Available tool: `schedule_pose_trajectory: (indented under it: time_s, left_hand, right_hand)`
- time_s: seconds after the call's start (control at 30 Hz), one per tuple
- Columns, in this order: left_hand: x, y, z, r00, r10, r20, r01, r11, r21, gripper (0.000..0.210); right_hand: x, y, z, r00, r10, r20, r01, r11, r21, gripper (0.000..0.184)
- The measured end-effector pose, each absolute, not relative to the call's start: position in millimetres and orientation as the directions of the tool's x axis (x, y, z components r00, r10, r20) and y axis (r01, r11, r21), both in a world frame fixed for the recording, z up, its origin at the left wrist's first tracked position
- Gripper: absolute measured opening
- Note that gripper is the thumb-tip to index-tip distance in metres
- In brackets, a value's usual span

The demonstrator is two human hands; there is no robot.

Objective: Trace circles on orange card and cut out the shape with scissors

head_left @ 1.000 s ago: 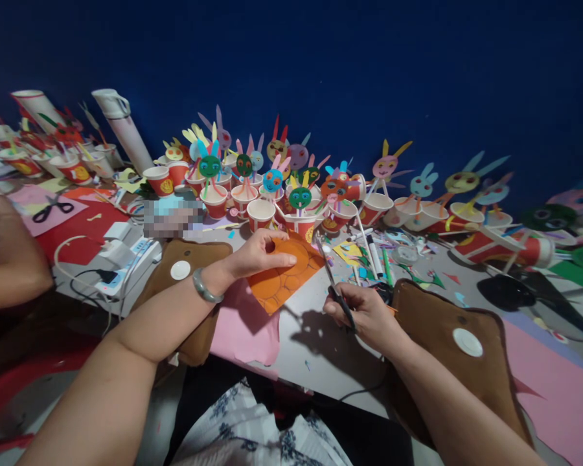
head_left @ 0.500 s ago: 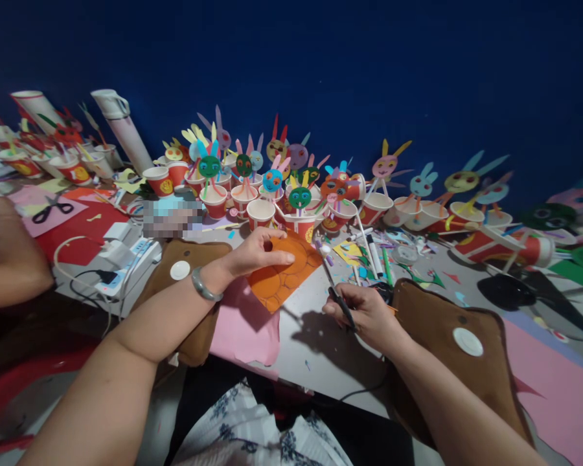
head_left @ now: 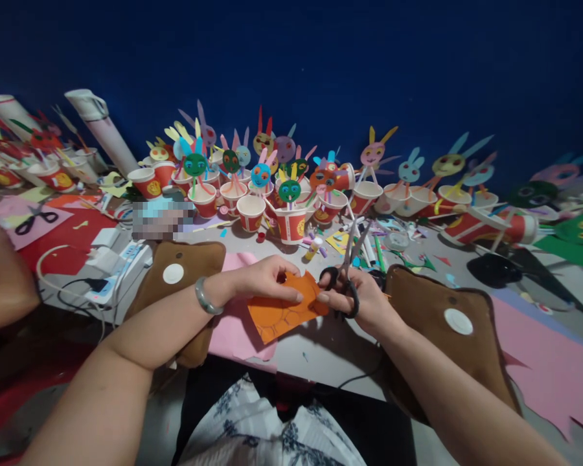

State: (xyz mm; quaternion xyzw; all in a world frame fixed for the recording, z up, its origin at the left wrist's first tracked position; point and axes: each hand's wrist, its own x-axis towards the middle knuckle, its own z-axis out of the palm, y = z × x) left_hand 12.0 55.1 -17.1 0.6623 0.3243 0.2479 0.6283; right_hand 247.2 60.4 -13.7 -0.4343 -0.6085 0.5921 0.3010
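Between my hands is a sheet of orange paper (head_left: 279,317) with round outlines drawn on it and a notched upper edge. My left hand (head_left: 269,279) pinches its upper left part, thumb on top. My right hand (head_left: 362,301) has black-handled scissors (head_left: 350,265) hooked in its fingers, blades parted and pointing up, away from the paper. The right thumb and fingertips touch the paper's right edge. Beneath the sheet, pink paper (head_left: 233,336) lies on the table, partly hidden by the left arm.
Several paper cups (head_left: 251,213) with paper rabbit faces stand along the back. Brown pouches (head_left: 466,362) lie at either side. A power strip (head_left: 121,275), a second pair of scissors (head_left: 36,220) and another person's arm (head_left: 4,272) are at left. Markers (head_left: 369,249) and scraps lie beyond my right hand.
The scissors have swung from the paper's right edge to point upward. My right thumb and fingertips have come onto the paper, which has moved lower. The whole view has shifted slightly.
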Motion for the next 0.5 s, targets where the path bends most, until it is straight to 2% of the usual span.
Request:
schedule_pose_trajectory:
  time_s: [0.13, 0.23, 0.3, 0.47, 0.5]
  left_hand:
    - [16, 54, -18, 0.602, 0.788, -0.127, 0.045, 0.126, 0.991, 0.036]
    - [17, 63, -18, 0.482, 0.850, -0.212, -0.194, 0.339, 0.921, 0.055]
    - [20, 68, -19, 0.447, 0.864, -0.231, -0.303, 0.389, 0.870, 0.066]
    - [35, 57, -22, 0.513, 0.836, -0.197, -0.175, 0.326, 0.929, 0.039]
    - [37, 51, -22, 0.557, 0.807, -0.199, -0.131, 0.322, 0.938, 0.040]
  right_hand:
    - [245, 59, -15, -0.451, 0.876, -0.168, 0.155, -0.108, -0.982, 0.046]
    - [245, 60, -14, -0.362, 0.921, -0.142, 0.059, -0.129, -0.990, 0.043]
    - [244, 61, -12, -0.285, 0.952, -0.108, -0.015, -0.118, -0.993, 0.039]
    - [240, 66, -9, -0.097, 0.995, -0.022, -0.122, -0.034, -0.992, 0.036]
    - [240, 66, -10, -0.082, 0.996, -0.019, -0.142, -0.030, -0.989, 0.036]
